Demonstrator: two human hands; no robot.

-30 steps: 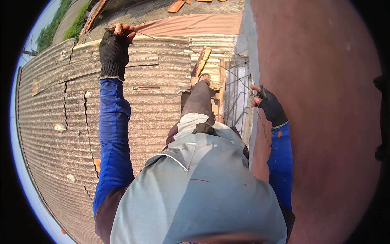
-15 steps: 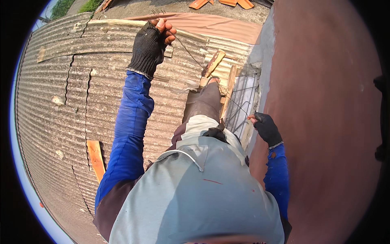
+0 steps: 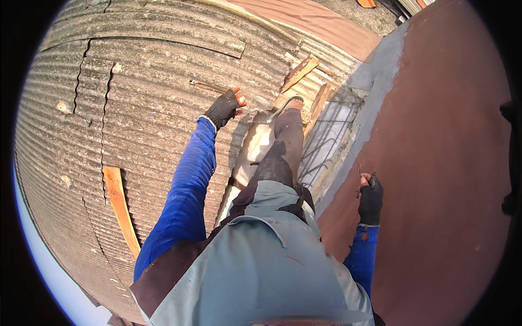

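My left hand (image 3: pixel 226 108), in a black fingerless glove, hovers over the corrugated roof sheets (image 3: pixel 157 103) with its bare fingers loosely bent and apart. I make out nothing held in it. Right beside its fingers lies a slim metal tool (image 3: pixel 205 86), partly covered by the hand; its kind is unclear. On the right, in front of the reddish-brown wall, my gloved right hand (image 3: pixel 371 198) pinches a thin wire (image 3: pixel 356 161) between thumb and fingertips. The wire rises from the fingers, and its far end is hard to follow. Steel reinforcing bars (image 3: pixel 330 133) lie in the narrow gap between roof and wall.
My foot (image 3: pixel 295 103) rests by a wood block (image 3: pixel 300 73) and a plank (image 3: pixel 317 110) at the gap. The reddish-brown wall (image 3: pixel 435 152) rises close on my right. An orange-toned board (image 3: pixel 120 204) lies on the roof at left. A brown sheet (image 3: pixel 321 24) covers the far edge.
My left hand has come down and nearer from the far roof edge, and the wire no longer shows at it. My right hand has moved right and nearer me with the wire. The view has turned.
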